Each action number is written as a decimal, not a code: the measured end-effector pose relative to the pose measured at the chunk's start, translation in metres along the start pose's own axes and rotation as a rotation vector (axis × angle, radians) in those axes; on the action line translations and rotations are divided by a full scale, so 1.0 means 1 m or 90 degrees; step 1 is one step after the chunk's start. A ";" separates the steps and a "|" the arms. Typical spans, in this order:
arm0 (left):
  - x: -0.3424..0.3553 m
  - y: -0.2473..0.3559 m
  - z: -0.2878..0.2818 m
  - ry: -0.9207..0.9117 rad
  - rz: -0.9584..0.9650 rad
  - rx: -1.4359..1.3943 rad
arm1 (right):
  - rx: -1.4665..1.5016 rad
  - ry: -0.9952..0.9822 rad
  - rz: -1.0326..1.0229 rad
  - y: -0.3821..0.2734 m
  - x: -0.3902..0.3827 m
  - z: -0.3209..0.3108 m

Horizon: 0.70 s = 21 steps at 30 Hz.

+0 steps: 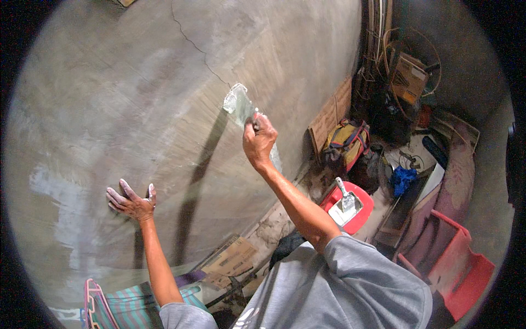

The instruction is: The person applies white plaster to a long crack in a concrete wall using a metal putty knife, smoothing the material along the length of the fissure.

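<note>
My right hand (260,140) is closed round the handle of a putty knife (239,105), its broad blade loaded with white putty along the far end. The blade is at the grey plastered wall (137,115), by the lower end of a thin dark crack (200,50); whether it touches is hard to tell. Lower down on the left, my left hand (133,203) rests against the wall with fingers spread, white residue on the fingertips. White smears (57,205) mark the wall left of it. A smaller pale patch (276,159) shows beside my right forearm.
On a red stool-like top (364,207) sits white putty with a second putty knife (346,196). A yellow and red bag (348,141), a cardboard box (409,78), a blue crumpled bag (403,180) and a red plastic chair (457,266) crowd the right. Flattened cardboard (233,255) lies along the wall's foot.
</note>
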<state>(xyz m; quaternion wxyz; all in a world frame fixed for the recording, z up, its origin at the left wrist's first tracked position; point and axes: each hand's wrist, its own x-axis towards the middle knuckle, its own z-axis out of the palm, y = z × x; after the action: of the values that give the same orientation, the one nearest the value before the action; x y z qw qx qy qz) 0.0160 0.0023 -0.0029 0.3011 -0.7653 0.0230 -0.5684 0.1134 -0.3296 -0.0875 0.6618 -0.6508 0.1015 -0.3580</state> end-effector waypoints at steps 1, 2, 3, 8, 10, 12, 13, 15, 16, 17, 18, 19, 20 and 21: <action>0.003 0.001 -0.004 0.000 0.006 0.000 | 0.010 0.027 -0.029 -0.006 0.007 -0.001; 0.006 0.002 -0.006 -0.001 0.008 0.002 | 0.020 0.055 -0.058 -0.010 0.014 0.000; 0.006 0.003 -0.005 -0.001 0.005 0.000 | 0.025 0.084 -0.092 -0.012 0.022 0.002; 0.008 0.005 -0.004 0.005 0.003 -0.010 | -0.173 0.080 -0.324 -0.009 0.023 0.042; 0.007 0.005 -0.003 0.007 0.005 -0.003 | -0.200 0.039 -0.349 0.002 0.003 0.064; 0.007 0.003 -0.003 0.005 0.004 0.005 | -0.182 0.019 -0.344 0.000 -0.013 0.059; 0.003 0.002 -0.005 -0.001 0.004 0.007 | -0.156 0.016 -0.328 -0.005 -0.019 0.047; 0.001 0.001 -0.003 0.001 0.006 0.016 | -0.089 0.043 -0.250 0.004 -0.021 0.025; 0.001 0.001 -0.001 0.001 0.009 0.021 | -0.046 0.073 -0.187 0.018 -0.020 0.016; 0.001 0.001 0.000 0.007 0.014 0.018 | -0.004 0.103 -0.123 0.033 -0.019 0.006; 0.000 -0.002 0.000 0.010 0.018 0.022 | 0.004 0.069 0.036 0.047 -0.016 -0.003; 0.000 0.000 0.000 0.015 0.021 0.020 | 0.007 0.041 0.193 0.063 -0.011 -0.011; 0.005 0.005 -0.001 0.018 0.019 0.020 | 0.090 0.054 0.280 0.084 -0.004 -0.013; 0.005 0.005 -0.001 0.020 0.019 0.020 | 0.176 0.059 0.364 0.086 -0.001 -0.013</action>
<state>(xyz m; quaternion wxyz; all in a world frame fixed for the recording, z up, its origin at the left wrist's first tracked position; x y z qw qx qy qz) 0.0185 -0.0037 -0.0009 0.3212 -0.7510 0.0300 -0.5762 0.1343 -0.3485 -0.1702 0.8123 -0.4828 0.2613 -0.1972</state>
